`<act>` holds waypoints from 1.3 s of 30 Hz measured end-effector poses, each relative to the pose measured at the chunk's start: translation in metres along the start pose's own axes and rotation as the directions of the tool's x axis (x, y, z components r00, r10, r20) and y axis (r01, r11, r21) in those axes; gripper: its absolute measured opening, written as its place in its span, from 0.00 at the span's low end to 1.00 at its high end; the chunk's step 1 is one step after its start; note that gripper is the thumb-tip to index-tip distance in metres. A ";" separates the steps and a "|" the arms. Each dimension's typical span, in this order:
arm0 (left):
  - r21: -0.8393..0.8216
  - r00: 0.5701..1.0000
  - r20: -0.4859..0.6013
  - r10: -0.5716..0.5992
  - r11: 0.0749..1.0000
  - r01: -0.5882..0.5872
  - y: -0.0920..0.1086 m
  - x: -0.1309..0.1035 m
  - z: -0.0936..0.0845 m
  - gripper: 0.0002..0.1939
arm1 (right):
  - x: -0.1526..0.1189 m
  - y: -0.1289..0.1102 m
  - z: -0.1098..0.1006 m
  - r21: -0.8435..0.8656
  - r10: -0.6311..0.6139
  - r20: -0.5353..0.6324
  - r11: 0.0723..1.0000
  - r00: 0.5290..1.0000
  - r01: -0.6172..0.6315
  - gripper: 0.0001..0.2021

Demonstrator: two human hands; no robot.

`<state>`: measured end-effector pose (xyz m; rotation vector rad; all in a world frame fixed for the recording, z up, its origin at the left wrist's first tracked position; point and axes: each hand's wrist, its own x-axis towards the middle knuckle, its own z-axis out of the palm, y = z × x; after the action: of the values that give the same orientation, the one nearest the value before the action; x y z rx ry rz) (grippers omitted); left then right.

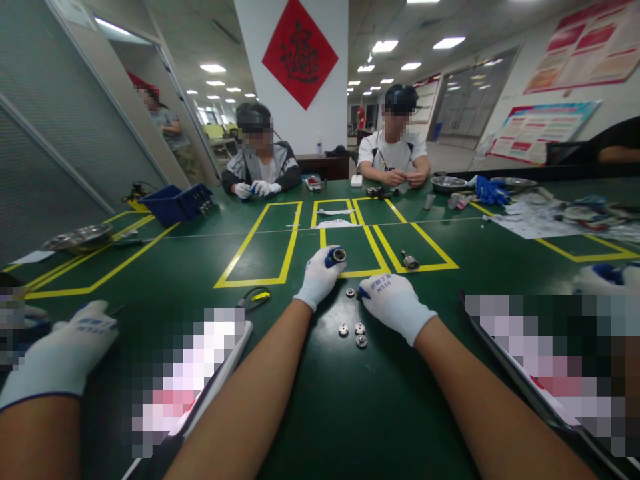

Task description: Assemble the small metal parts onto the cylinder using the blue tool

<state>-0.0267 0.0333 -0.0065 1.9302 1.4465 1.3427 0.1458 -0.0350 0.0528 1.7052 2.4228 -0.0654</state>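
Bare forearms (250,400) lie nearest the camera, stretched over a green table (365,413) to two gloved hands.

Risks, left to right. A neighbour's gloved hand (75,340) rests close to the left screen (193,367); the forearm beside that screen could knock it on a careless sweep. Past its far end, a cable (257,298) with a yellow tag might snag a passing hand. The left hand (319,275) has its fingers clamped on a metal cylinder (340,256), hollow end towards the camera; should the grip slacken, smooth metal could slip and drop. A lone disc (350,293) lies on the table between the hands. Three more discs (360,329) sit nearer the camera, grouped close together, where a low wrist might scatter them. The right hand (395,300) is lowered just beside the lone disc; thick glove fabric could fumble so small a part. Beyond it, a loose metal part (411,261) lies beside yellow tape (435,269); being round, it might roll if bumped.

Limits of view, left to right. The neighbour's gloved hand is partly blurred, its arm cut off by the frame. Both screens are masked. The inside of the cylinder is too dark to read. Whether the right fingertips are together, apart or gripping something cannot be told. Beyond the right screen (530,367), a second neighbour's glove (605,280) is smeared at the edge.
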 end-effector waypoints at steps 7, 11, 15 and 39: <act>0.070 0.997 0.028 0.067 0.995 -0.069 -0.001 -0.001 0.003 0.21 | -0.002 -0.001 -0.003 0.011 0.014 -0.002 1.000 1.000 -0.014 0.17; 0.105 0.986 0.081 0.146 0.982 -0.154 0.003 -0.003 0.004 0.20 | -0.004 0.000 -0.002 0.022 0.010 -0.052 1.000 0.999 -0.009 0.15; 0.130 0.975 0.093 0.201 0.968 -0.212 0.007 -0.005 0.006 0.17 | -0.005 0.003 0.007 0.080 0.108 -0.362 0.993 0.926 -0.084 0.14; 0.179 0.932 0.221 0.286 0.928 -0.327 0.014 -0.010 0.014 0.20 | 0.006 0.003 0.029 0.200 0.158 -0.591 0.979 0.791 -0.046 0.13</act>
<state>-0.0079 0.0222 -0.0067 2.4368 1.2752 1.1189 0.1503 -0.0329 0.0233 2.2105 2.8136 0.3515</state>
